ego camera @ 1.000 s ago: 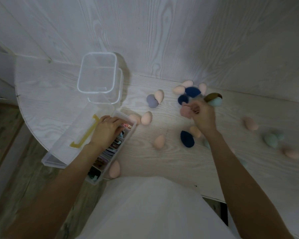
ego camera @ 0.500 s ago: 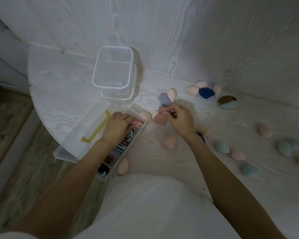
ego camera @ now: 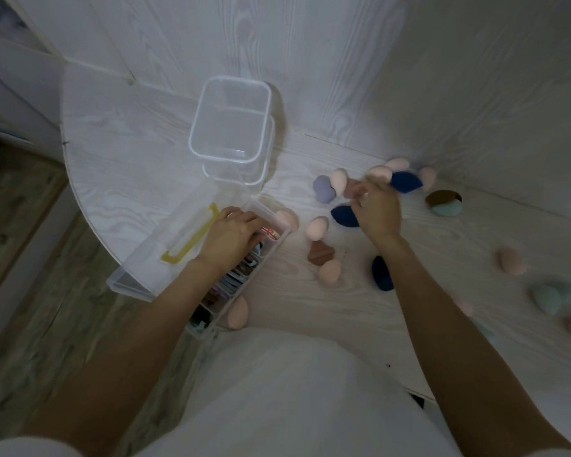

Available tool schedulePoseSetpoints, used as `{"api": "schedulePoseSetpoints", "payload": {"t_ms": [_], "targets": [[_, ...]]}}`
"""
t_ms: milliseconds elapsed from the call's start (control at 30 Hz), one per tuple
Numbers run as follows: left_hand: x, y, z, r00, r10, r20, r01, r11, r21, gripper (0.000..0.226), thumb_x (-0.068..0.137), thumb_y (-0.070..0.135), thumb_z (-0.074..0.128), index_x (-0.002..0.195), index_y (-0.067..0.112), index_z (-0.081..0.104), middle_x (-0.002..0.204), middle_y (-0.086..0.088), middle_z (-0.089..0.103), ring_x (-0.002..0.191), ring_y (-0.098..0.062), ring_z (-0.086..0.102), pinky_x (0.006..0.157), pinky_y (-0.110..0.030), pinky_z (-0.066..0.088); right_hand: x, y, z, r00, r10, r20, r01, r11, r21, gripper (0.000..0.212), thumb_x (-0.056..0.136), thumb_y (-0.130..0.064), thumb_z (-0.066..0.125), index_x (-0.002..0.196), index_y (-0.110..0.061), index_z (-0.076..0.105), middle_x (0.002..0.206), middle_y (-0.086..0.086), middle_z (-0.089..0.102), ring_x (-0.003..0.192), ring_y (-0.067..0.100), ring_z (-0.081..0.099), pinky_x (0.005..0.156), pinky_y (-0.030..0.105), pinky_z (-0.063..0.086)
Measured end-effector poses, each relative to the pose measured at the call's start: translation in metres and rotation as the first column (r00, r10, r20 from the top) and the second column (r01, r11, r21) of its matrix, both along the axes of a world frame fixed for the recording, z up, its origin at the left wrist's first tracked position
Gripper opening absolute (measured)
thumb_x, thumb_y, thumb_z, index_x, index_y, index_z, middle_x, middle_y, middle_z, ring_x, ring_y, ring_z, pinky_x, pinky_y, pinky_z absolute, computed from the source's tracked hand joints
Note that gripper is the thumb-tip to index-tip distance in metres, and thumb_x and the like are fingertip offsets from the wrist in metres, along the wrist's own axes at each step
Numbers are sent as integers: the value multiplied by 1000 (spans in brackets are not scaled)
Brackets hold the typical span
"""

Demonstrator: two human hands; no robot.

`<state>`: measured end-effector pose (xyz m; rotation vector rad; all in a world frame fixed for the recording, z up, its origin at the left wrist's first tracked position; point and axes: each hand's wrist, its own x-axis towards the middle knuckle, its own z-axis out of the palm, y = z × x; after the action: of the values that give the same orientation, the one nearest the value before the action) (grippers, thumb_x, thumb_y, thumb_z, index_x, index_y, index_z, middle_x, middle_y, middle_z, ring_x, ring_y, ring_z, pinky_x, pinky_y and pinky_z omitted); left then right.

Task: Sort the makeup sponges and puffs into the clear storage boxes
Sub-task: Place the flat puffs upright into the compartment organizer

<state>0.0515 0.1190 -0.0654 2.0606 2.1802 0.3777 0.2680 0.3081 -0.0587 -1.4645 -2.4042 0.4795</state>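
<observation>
The left hand (ego camera: 234,237) rests flat-fingered on the divided box (ego camera: 244,275) while the right hand (ego camera: 374,212), blurred, seems to pinch a pink sponge (ego camera: 355,189) at its 11 o'clock on the bench (ego camera: 310,311), likely mid-pickup, next carrying it to a box.

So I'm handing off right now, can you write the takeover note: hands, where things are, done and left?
Left hand rests on the long divided box, fingers inside its far end.
Right hand is over the sponge cluster near the wall, blurred; grip unclear.
Done: the divided box already holds flat pieces.
Left: the square clear boxes look empty. Loose on the table: peach sponges, navy sponges, a brown sponge, a lilac one, greenish ones at right.
</observation>
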Motion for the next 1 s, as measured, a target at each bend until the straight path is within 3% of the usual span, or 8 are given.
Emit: {"api": "schedulePoseSetpoints", "payload": {"t_ms": [200, 300, 400, 533, 700, 767, 900, 1000], "targets": [[0, 0, 0, 1000, 4, 15, -4, 1000, 4, 14, 78, 15, 69, 92, 16, 70, 89, -3, 70, 77, -25, 64, 87, -38, 44, -4, 33, -9, 998, -58, 2, 57, 978, -199, 31, 88, -14, 56, 119, -10, 54, 123, 14, 55, 105, 28, 55, 85, 34, 45], [0, 0, -2, 1000, 16, 24, -16, 1000, 3, 13, 78, 15, 69, 91, 17, 70, 89, -2, 70, 77, -25, 64, 87, -37, 43, -12, 42, -16, 992, -14, 126, 49, 959, -278, 46, 86, -19, 63, 128, -13, 47, 124, 14, 55, 106, 29, 55, 83, 36, 47], [0, -1, -3, 999, 15, 37, -15, 1000, 9, 14, 80, 16, 67, 93, 18, 70, 92, -1, 70, 79, -24, 64, 89, -37, 43, -16, 42, -28, 979, -76, 190, 121, 963, -240, 34, 85, -16, 64, 116, -7, 54, 115, 15, 60, 100, 29, 58, 75, 32, 46], [0, -1, -2, 999, 13, 41, -14, 999, 29, 14, 79, 14, 69, 93, 18, 70, 93, -1, 71, 80, -24, 65, 89, -37, 43, -9, 19, -15, 968, -251, -18, 245, 956, -163, 14, 90, -13, 55, 98, -3, 60, 101, 16, 64, 90, 27, 61, 70, 29, 43], [-1, -2, -2, 998, 13, 65, -17, 998, 55, 11, 78, 17, 69, 89, 18, 71, 93, 0, 70, 79, -22, 65, 88, -35, 42, -32, -61, 31, 960, 68, -272, -124, 973, -195, 27, 94, -8, 47, 115, -6, 62, 117, 4, 50, 95, 9, 46, 82, 14, 31], [-1, -1, -2, 997, 8, 79, -13, 998, 60, 10, 77, 18, 71, 88, 18, 72, 92, 1, 70, 78, -23, 64, 83, -36, 45, -49, -89, 34, 939, 187, -289, -251, 947, -201, 32, 94, -9, 46, 123, -7, 58, 120, 4, 51, 101, 14, 50, 86, 19, 36], [-5, -3, -1, 996, -21, 86, 13, 996, 86, 9, 77, 22, 73, 85, 21, 74, 87, 3, 72, 73, -22, 63, 75, -31, 44, -70, -104, 23, 926, 286, -248, -311, 948, -70, 22, 87, -10, 60, 108, -5, 59, 92, 12, 67, 81, 25, 61, 62, 29, 43], [-6, -5, 0, 995, -35, 95, 25, 994, 107, 12, 78, 26, 66, 85, 21, 75, 87, 2, 72, 72, -22, 62, 73, -30, 45, -78, -103, 15, 917, 381, -121, -381, 924, 19, 12, 80, -11, 70, 83, -7, 59, 71, 9, 61, 63, 25, 56, 47, 30, 40]]}}
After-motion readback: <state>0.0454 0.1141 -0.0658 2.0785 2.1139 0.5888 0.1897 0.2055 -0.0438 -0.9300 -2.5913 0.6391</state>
